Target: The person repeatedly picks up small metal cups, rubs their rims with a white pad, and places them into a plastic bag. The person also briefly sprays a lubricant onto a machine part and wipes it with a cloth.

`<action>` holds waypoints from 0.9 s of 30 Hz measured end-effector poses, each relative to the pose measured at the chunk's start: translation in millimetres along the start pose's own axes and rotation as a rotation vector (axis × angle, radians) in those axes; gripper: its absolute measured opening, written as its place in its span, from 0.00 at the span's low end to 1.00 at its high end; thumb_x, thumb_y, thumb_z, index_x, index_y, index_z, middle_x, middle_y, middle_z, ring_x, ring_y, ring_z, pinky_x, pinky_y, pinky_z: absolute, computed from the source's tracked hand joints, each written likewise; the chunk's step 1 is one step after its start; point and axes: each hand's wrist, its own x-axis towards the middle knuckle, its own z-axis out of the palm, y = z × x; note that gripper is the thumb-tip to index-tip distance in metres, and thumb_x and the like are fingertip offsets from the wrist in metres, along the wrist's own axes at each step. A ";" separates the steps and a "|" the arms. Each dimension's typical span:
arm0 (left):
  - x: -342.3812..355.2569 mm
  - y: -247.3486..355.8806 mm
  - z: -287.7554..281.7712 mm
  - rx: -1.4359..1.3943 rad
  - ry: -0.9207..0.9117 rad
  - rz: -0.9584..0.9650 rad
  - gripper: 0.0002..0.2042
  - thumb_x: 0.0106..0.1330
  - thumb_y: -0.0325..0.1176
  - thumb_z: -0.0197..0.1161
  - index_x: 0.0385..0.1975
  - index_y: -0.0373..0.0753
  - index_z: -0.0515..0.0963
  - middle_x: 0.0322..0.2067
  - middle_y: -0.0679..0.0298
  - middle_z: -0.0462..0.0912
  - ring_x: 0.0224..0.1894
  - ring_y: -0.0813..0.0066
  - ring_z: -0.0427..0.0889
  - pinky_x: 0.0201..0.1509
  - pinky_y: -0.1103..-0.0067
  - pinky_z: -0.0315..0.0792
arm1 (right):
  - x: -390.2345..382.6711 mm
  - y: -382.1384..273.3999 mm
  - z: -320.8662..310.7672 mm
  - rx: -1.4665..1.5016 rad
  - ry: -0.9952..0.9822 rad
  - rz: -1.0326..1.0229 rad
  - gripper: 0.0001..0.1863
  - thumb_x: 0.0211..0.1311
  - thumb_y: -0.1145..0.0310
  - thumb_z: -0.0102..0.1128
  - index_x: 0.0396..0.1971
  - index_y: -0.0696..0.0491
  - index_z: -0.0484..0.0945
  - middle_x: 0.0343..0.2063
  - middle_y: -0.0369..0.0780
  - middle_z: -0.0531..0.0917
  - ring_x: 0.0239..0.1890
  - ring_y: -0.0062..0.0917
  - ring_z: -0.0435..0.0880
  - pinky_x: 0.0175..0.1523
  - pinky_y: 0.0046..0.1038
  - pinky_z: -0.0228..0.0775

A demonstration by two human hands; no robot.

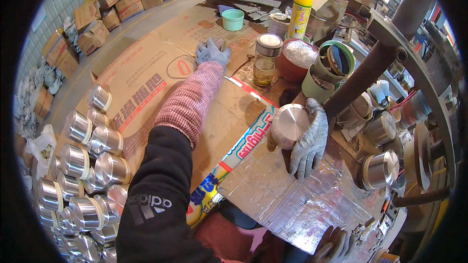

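Flattened cardboard (222,122) underlies the left hand (213,52), fingers loosely spread. What seems the gloved right hand (312,139) curls against a stainless-steel cylinder (289,124); I cannot tell its grip. Slipping sideways, smooth steel could topple the nearby glass bottle (264,65).

Glass jar (263,71): one
Gloved hands (213,53) (310,140): two
Touched cylinder (289,125): one
Yellow can (300,14): one
Piled cylinders (110,169) left of jar: over a dozen
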 end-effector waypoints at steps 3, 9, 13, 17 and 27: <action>4.4 6.7 -5.8 0.106 -0.055 -0.024 0.51 0.63 0.67 0.65 0.80 0.48 0.51 0.73 0.52 0.63 0.75 0.53 0.61 0.77 0.58 0.57 | -10.3 1.1 0.6 0.079 -0.028 0.119 0.32 0.64 0.70 0.74 0.65 0.47 0.70 0.48 0.46 0.87 0.45 0.40 0.88 0.55 0.50 0.81; 27.5 6.3 -7.2 0.121 -0.162 -0.038 0.45 0.66 0.64 0.61 0.78 0.46 0.57 0.69 0.48 0.69 0.73 0.50 0.66 0.74 0.58 0.64 | -25.8 6.3 8.7 0.123 -0.098 0.210 0.27 0.66 0.69 0.71 0.63 0.49 0.71 0.47 0.47 0.88 0.43 0.41 0.88 0.54 0.49 0.81; 31.6 2.2 -1.7 0.182 -0.167 0.001 0.43 0.67 0.63 0.60 0.77 0.45 0.59 0.69 0.50 0.70 0.73 0.50 0.66 0.74 0.58 0.65 | -25.6 9.1 8.3 0.060 0.024 0.027 0.21 0.70 0.67 0.65 0.60 0.57 0.76 0.45 0.48 0.88 0.43 0.41 0.89 0.55 0.49 0.79; 36.3 -3.6 0.9 0.156 -0.112 0.047 0.44 0.67 0.65 0.59 0.77 0.44 0.58 0.71 0.49 0.68 0.74 0.50 0.64 0.76 0.58 0.63 | -18.4 3.9 -0.9 0.136 -0.119 0.198 0.32 0.66 0.71 0.70 0.68 0.50 0.68 0.45 0.47 0.88 0.42 0.39 0.89 0.52 0.48 0.81; 112.8 -282.1 -162.7 0.504 0.542 -0.408 0.47 0.66 0.65 0.58 0.81 0.49 0.50 0.81 0.50 0.47 0.81 0.48 0.52 0.80 0.48 0.49 | -7.5 -2.7 0.9 0.183 -0.003 0.233 0.20 0.76 0.60 0.55 0.48 0.63 0.86 0.41 0.48 0.89 0.43 0.47 0.87 0.55 0.49 0.79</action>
